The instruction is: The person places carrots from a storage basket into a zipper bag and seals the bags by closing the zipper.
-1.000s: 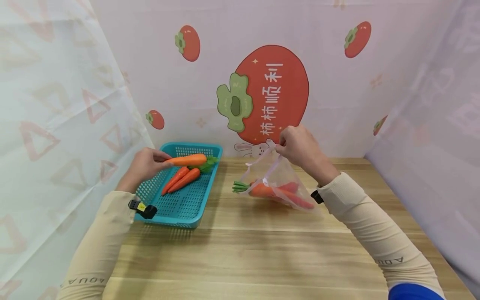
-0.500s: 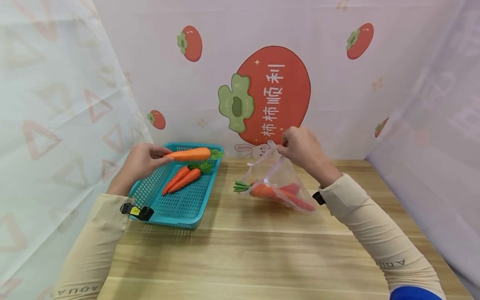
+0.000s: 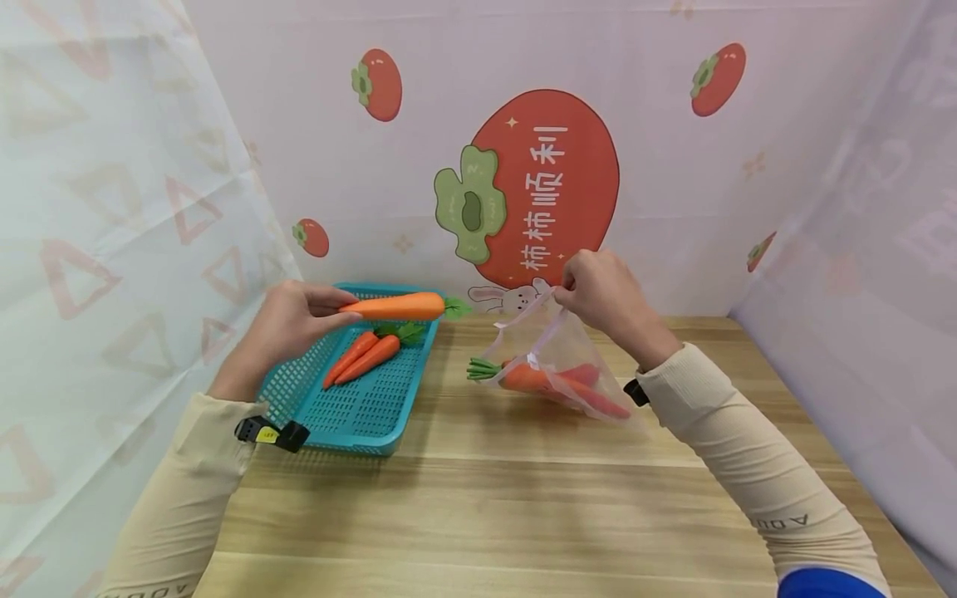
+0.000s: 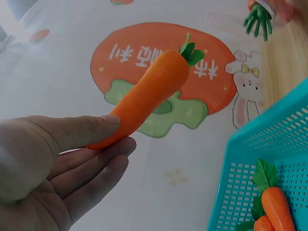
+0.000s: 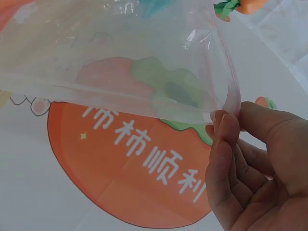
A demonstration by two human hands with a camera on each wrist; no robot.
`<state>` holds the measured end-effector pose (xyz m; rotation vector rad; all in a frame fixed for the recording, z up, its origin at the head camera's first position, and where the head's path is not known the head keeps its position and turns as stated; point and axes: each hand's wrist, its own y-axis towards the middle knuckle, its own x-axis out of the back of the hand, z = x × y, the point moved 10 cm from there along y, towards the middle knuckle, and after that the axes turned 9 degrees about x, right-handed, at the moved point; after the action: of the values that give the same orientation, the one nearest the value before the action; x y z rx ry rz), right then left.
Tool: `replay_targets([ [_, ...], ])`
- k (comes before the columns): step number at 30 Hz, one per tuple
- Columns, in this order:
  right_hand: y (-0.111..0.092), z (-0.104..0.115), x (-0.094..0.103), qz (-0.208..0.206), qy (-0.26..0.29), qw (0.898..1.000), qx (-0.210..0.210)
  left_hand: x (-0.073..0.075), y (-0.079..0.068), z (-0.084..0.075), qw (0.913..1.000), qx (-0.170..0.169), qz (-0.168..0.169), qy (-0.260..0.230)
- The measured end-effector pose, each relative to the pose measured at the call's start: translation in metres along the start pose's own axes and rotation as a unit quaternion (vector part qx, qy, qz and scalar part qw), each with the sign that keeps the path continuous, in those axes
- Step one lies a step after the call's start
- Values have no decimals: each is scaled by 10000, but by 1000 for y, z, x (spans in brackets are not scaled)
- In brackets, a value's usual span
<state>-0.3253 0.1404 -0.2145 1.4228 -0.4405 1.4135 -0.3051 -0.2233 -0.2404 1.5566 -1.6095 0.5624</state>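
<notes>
My left hand [image 3: 295, 320] pinches an orange carrot [image 3: 399, 306] near its narrow end, thumb on one side and fingers beneath; its leafy top points right. That carrot is held above a blue plastic basket [image 3: 409, 407], in which two smaller carrots [image 3: 368, 359] lie with their leaves toward the back. My right hand [image 3: 604, 295] pinches the upper edge of a sheer mesh bag [image 3: 549, 336] and holds it up. Inside the bag lie carrots [image 3: 523, 379], one with its green stalks sticking out of the mouth on the left. The right wrist view shows thumb and forefinger on the bag's corner.
A wooden table [image 3: 478, 515] carries the basket and the bag. Behind it stands a white cloth backdrop [image 3: 658, 216] printed with persimmons, and white cloth walls [image 3: 127, 224] flank both sides.
My left hand has lifted the carrot slightly and carried it to the right, toward the basket's right rim. The right hand and the bag have stayed nearly still.
</notes>
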Motion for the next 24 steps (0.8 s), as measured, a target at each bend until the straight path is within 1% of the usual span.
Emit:
replay_targets([
  [4, 0, -1, -1, -5, 0, 10000, -70, -1, -4, -14, 9996, -253, -21, -105],
  [9, 1, -1, -2, 21, 16, 9999, -149, -4, -9, -29, 9983, -562, -111, -113],
  [13, 1, -1, -2, 45, 7, 9998, -197, -8, -11, -38, 9970, -751, -66, -176],
  [19, 1, 0, -3, 121, 40, 9997, -197, -16, -10, -48, 9964, -803, 52, -274],
  [24, 1, 1, -3, 110, 54, 9998, -150, -30, -6, -53, 9949, -814, 322, -507],
])
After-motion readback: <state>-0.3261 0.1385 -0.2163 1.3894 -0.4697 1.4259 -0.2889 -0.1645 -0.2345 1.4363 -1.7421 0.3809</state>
